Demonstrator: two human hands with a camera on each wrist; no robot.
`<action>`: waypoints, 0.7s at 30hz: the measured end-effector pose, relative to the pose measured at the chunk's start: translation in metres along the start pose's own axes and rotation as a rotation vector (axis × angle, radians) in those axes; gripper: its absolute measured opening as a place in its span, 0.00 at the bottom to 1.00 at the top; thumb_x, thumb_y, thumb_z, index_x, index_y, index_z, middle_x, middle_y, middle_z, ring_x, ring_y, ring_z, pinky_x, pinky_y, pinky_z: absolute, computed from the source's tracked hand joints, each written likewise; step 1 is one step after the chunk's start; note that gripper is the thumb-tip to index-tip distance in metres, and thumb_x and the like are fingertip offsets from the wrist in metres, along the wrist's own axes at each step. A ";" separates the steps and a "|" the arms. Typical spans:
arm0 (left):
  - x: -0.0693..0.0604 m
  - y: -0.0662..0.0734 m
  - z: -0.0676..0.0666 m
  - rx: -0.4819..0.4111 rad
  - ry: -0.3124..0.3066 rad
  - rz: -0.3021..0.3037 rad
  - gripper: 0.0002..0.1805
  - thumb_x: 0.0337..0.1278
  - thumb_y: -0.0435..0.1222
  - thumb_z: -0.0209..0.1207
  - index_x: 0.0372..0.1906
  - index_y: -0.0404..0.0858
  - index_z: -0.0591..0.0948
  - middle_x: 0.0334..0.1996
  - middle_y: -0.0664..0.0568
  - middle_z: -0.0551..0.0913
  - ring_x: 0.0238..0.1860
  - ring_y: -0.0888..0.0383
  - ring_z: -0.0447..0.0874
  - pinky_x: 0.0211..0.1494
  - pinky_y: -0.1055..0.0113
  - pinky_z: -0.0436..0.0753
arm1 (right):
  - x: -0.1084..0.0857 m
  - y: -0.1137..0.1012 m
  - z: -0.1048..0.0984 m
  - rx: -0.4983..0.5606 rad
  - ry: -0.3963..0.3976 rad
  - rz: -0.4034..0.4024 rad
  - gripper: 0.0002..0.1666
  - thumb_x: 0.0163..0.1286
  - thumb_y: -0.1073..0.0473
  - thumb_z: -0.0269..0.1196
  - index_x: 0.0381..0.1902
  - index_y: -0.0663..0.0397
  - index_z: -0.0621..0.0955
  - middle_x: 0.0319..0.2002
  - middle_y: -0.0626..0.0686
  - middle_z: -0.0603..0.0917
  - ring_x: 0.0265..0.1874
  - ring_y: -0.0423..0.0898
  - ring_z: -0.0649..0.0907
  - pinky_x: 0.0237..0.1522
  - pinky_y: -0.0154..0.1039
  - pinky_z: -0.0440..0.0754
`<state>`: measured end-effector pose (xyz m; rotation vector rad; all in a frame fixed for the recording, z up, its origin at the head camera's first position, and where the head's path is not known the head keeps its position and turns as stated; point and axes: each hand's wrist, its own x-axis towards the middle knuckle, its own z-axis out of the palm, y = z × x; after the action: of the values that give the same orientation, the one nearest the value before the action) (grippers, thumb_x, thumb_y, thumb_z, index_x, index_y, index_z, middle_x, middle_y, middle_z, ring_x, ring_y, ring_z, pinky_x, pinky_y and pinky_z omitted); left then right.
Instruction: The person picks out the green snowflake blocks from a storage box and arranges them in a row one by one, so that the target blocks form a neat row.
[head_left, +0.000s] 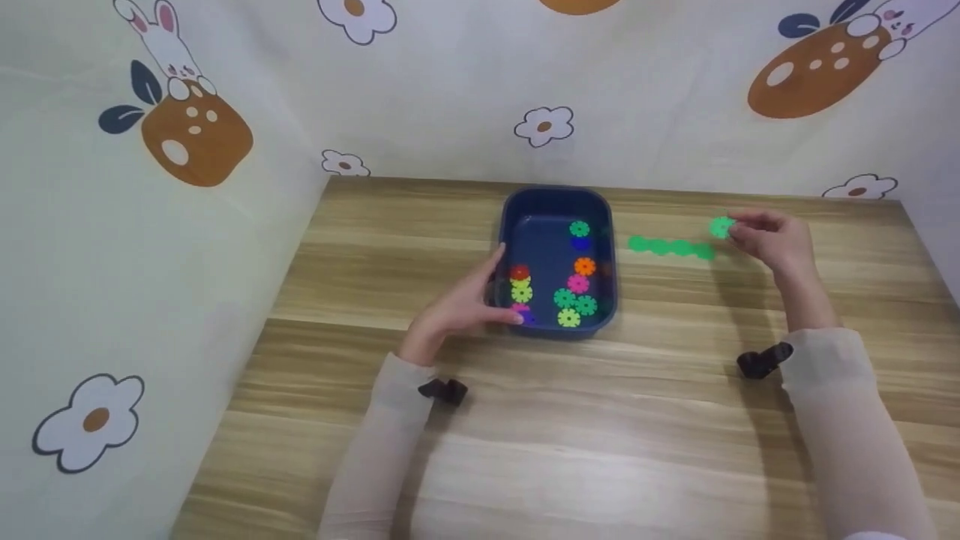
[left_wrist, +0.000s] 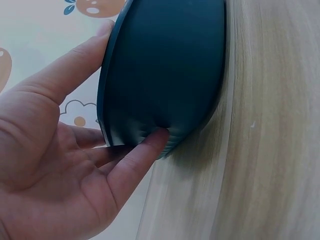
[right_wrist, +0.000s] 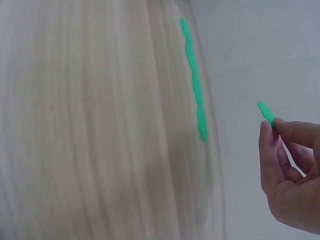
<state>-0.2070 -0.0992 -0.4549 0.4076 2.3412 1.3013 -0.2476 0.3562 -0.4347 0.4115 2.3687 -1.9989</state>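
- Green notched disc [head_left: 720, 227] is pinched between thumb and fingertips of the right hand [head_left: 772, 240], above the table [head_left: 570, 435] and near one end of the green strip [head_left: 671, 247], apart from it in the right wrist view.
- Only its edge is gripped, seemingly so that most of the notched rim stays free.
- That strip, scalloped like several similar discs joined in a row, lies flat on the table to the right of the dark blue bin [head_left: 555, 196], probably set outside to keep it separate from the loose pieces.
- Left hand [head_left: 469, 300] spreads wide around the bin's near left corner, thumb at the near rim and fingers along the left wall; this grip likely steadies the bin or keeps it tilted.
- Inside, loose discs gather in two groups along the long sides: red [head_left: 519, 272], yellow, pink and blue at left; green, blue, orange [head_left: 585, 266], pink and yellow at right. High walls presumably keep them from scattering.
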 end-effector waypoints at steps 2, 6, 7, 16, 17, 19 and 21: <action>0.000 0.000 0.000 -0.011 -0.006 0.007 0.64 0.48 0.43 0.75 0.81 0.52 0.41 0.82 0.50 0.43 0.81 0.50 0.44 0.83 0.50 0.50 | 0.000 0.004 -0.005 -0.061 0.006 -0.003 0.13 0.68 0.66 0.65 0.38 0.38 0.87 0.30 0.34 0.84 0.31 0.29 0.85 0.39 0.24 0.85; 0.000 -0.001 0.000 -0.028 -0.011 0.027 0.64 0.49 0.40 0.74 0.81 0.50 0.40 0.82 0.48 0.43 0.81 0.50 0.44 0.83 0.51 0.49 | 0.001 0.011 -0.010 -0.140 0.018 -0.017 0.14 0.69 0.64 0.65 0.37 0.35 0.87 0.29 0.30 0.83 0.30 0.27 0.83 0.36 0.23 0.84; 0.000 -0.001 0.000 -0.033 -0.010 0.030 0.64 0.49 0.40 0.74 0.81 0.49 0.40 0.82 0.48 0.43 0.81 0.50 0.44 0.83 0.51 0.49 | 0.001 0.013 -0.011 -0.131 0.015 -0.007 0.14 0.68 0.65 0.64 0.37 0.35 0.87 0.28 0.31 0.84 0.30 0.27 0.83 0.36 0.23 0.83; 0.000 -0.001 0.000 -0.038 -0.016 0.029 0.64 0.49 0.41 0.74 0.81 0.50 0.40 0.82 0.49 0.42 0.82 0.50 0.43 0.83 0.51 0.49 | 0.006 0.020 -0.015 -0.191 -0.006 0.101 0.09 0.70 0.63 0.63 0.40 0.40 0.85 0.28 0.29 0.83 0.31 0.25 0.82 0.41 0.24 0.84; 0.000 -0.001 -0.001 -0.038 -0.016 0.028 0.64 0.49 0.41 0.74 0.81 0.50 0.40 0.82 0.49 0.42 0.82 0.50 0.43 0.83 0.51 0.49 | 0.007 0.022 -0.016 -0.191 -0.011 0.108 0.08 0.70 0.63 0.63 0.42 0.44 0.85 0.28 0.29 0.83 0.32 0.26 0.83 0.43 0.25 0.85; 0.000 -0.001 -0.001 -0.034 -0.014 0.029 0.65 0.49 0.41 0.75 0.81 0.50 0.40 0.82 0.49 0.42 0.82 0.50 0.43 0.83 0.52 0.49 | 0.008 0.024 -0.016 -0.197 -0.021 0.114 0.09 0.71 0.63 0.62 0.46 0.48 0.84 0.29 0.29 0.83 0.33 0.25 0.83 0.44 0.25 0.85; 0.000 -0.001 -0.001 -0.028 -0.013 0.027 0.65 0.48 0.42 0.75 0.81 0.51 0.40 0.82 0.49 0.42 0.82 0.50 0.44 0.83 0.52 0.49 | 0.009 0.026 -0.018 -0.193 -0.028 0.120 0.10 0.71 0.64 0.62 0.48 0.51 0.84 0.29 0.30 0.83 0.33 0.25 0.83 0.44 0.25 0.85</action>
<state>-0.2070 -0.1003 -0.4549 0.4396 2.3116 1.3383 -0.2484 0.3789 -0.4586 0.5015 2.4270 -1.6965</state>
